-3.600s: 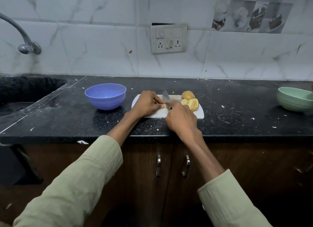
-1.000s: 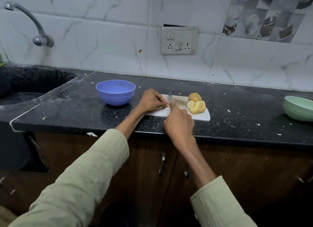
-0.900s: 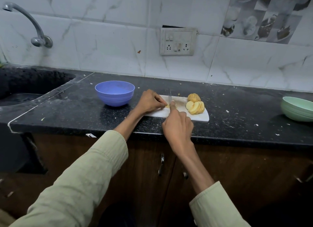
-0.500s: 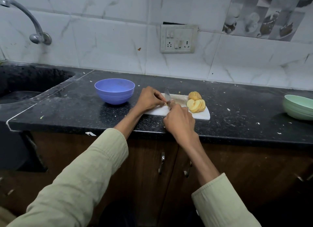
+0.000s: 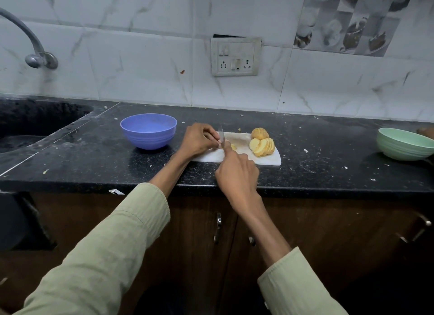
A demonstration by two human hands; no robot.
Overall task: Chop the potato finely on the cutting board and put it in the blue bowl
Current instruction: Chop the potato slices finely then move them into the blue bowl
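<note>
A white cutting board (image 5: 270, 159) lies on the black counter. On its right side sit a fan of potato slices (image 5: 262, 147) and an uncut potato end (image 5: 259, 133). My left hand (image 5: 199, 141) pinches small potato pieces (image 5: 232, 147) at the board's left part. My right hand (image 5: 237, 171) grips a knife (image 5: 221, 133), blade upright against those pieces; the handle is hidden in my fist. The blue bowl (image 5: 148, 131) stands left of the board and looks empty.
A green bowl (image 5: 402, 144) sits at the counter's right edge. A sink (image 5: 28, 126) with a tap (image 5: 35, 54) lies at the left. A socket plate (image 5: 235, 56) is on the tiled wall. Scraps speckle the counter; cabinet doors hang below.
The knife has gone up and down on the small pieces beside my left fingers. Both hands stay at the same spot on the board; the slices and bowls have not moved.
</note>
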